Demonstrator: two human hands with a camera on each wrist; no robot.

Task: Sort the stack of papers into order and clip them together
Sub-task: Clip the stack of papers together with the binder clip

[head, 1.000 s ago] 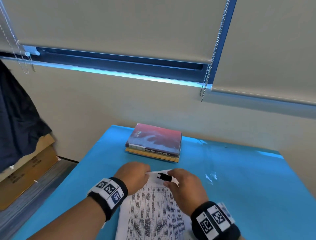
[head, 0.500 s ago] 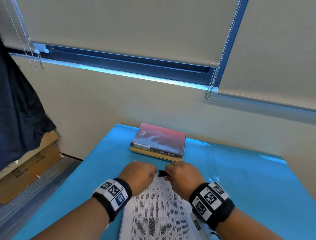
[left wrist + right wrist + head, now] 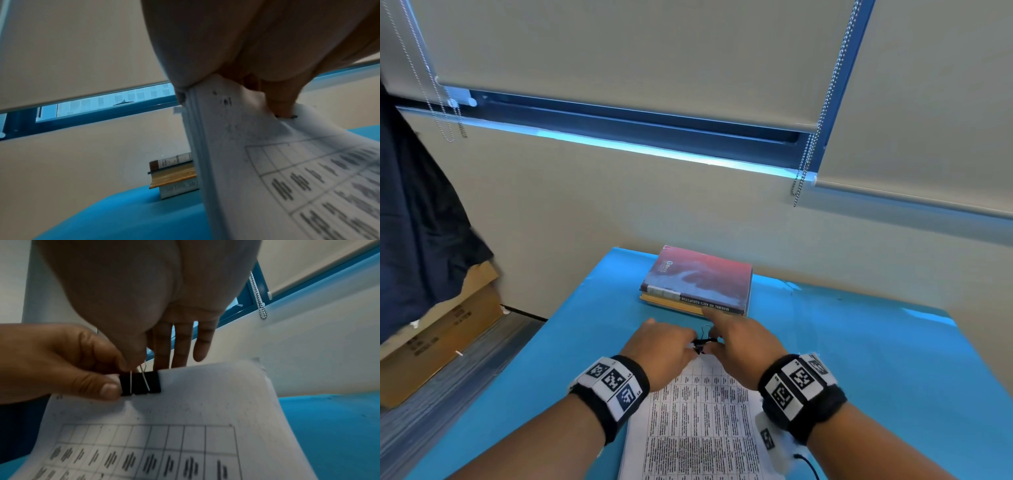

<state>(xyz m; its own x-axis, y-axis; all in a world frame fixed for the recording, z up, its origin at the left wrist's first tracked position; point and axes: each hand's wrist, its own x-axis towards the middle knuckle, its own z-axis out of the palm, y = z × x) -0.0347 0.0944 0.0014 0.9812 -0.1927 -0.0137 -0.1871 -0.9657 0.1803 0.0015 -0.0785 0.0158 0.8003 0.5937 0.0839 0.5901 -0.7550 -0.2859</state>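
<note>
A stack of printed papers lies on the blue table, its far edge lifted. My left hand grips that edge, with the thumb on the top sheet and the fingers under the stack. A black binder clip sits over the edge right beside that thumb, seen closely as the clip in the right wrist view. My right hand pinches the clip's wire handles at the thumb, while its other visible fingers stretch out straight.
Two stacked books, red cover on top, lie just beyond my hands near the wall. A cardboard box and a hanging dark cloth are off the table's left side. A blind chain hangs at the window.
Both hands have shifted slightly forward toward the books. The clip, earlier held in my right fingers over the sheet, now sits on the stack's far edge between the hands.
</note>
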